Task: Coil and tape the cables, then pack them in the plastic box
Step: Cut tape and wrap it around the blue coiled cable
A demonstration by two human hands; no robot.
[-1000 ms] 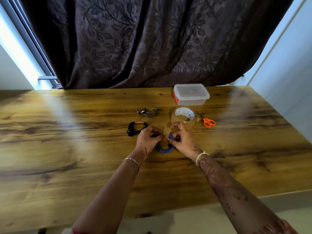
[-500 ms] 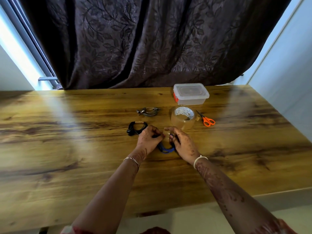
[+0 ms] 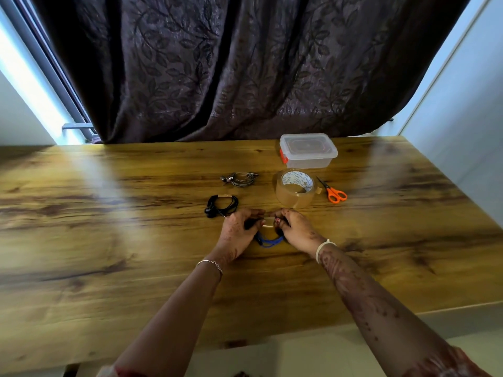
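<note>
Wooden table (image 3: 109, 240) underfoot of it all: just past its middle, the left hand (image 3: 239, 229) and right hand (image 3: 294, 229) each pinch a coiled blue cable (image 3: 268, 242) lying on the wood, with what looks like a tape strip (image 3: 268, 225) between their fingertips. If that strip folds onto itself or a grip slackens, I'd guess the loops spring loose. The coil looks small, thin and springy. Beyond lie a taped black cable (image 3: 221, 205), a grey cable (image 3: 241, 179), the tape roll (image 3: 295, 189), scissors (image 3: 333, 191) and the lidded plastic box (image 3: 307, 151).

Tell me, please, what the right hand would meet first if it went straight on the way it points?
The right hand points up-left, so it would first meet the left hand, fingertips almost touching above the blue cable. How close they are in depth is unclear.
</note>
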